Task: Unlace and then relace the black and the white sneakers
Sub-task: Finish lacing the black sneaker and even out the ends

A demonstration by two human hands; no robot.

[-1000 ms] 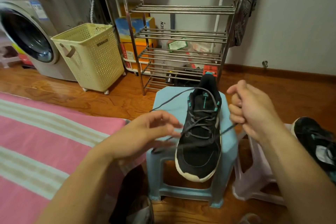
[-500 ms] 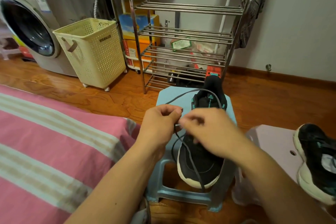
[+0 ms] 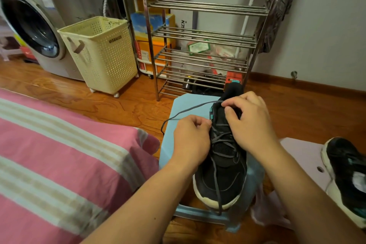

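A black sneaker [image 3: 221, 174] with a white sole and teal eyelet tabs stands on a light blue stool [image 3: 188, 105], toe toward me. Its grey lace [image 3: 186, 111] runs out from the collar to the left over the stool; another end hangs down over the toe. My left hand [image 3: 191, 140] sits against the shoe's left side, fingers curled at the eyelets, seemingly pinching the lace. My right hand [image 3: 249, 123] covers the tongue and pinches the lace near the collar. A second black sneaker [image 3: 348, 176] lies on a pale pink stool [image 3: 303, 152] at the right.
A bed with a pink striped cover [image 3: 59, 164] fills the left. Behind the stool stands a steel shoe rack [image 3: 200, 45]. A cream laundry basket [image 3: 99, 53] and a washing machine [image 3: 31, 25] stand at the back left on the wood floor.
My right hand came in from the right and now sits over the tongue near the collar. My left hand moved up to the shoe's left eyelets. The lace end now hangs over the toe.
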